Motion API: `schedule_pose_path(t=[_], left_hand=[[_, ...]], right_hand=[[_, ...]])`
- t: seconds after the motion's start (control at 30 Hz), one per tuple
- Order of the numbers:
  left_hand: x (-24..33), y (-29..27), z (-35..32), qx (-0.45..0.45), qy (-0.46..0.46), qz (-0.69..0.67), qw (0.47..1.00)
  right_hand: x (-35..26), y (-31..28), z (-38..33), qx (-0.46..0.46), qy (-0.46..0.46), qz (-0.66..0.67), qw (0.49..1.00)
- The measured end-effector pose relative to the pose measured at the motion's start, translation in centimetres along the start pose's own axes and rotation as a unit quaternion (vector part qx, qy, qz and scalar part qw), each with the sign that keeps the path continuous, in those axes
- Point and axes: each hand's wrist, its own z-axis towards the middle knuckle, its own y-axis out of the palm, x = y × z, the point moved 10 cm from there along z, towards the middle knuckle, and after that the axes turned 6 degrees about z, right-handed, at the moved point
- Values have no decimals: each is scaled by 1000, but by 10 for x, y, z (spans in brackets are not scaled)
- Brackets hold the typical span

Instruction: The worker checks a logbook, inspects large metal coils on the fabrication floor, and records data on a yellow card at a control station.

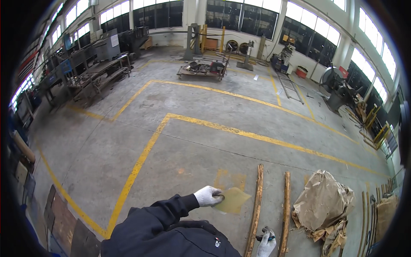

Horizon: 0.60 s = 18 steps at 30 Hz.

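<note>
Head view: low in the middle of the frame, the left hand in a white glove pinches a thin, flat yellow sheet. Lower right, the right hand grips a small dark tool.

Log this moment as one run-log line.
left hand: holds yellow sheet | right hand: grips small dark tool | two rusty bars on concrete floor | crumpled brown paper to right
</note>
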Motion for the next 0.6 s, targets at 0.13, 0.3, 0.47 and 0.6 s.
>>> schedule_pose_path(t=[0.13,0.3,0.47,0.6], left_hand=[[3,-38,-11,49,11,-47,998],[-11,-54,-20,75,9,-49,996],[-12,-46,-19,59,-3,-59,997],[-6,-43,-15,47,-1,-65,997]], right_hand=[[1,19,13,-5,-58,34,998],[18,34,30,-31,-51,42,997],[16,32,30,-25,-67,31,997],[17,26,24,-4,-55,43,998]])
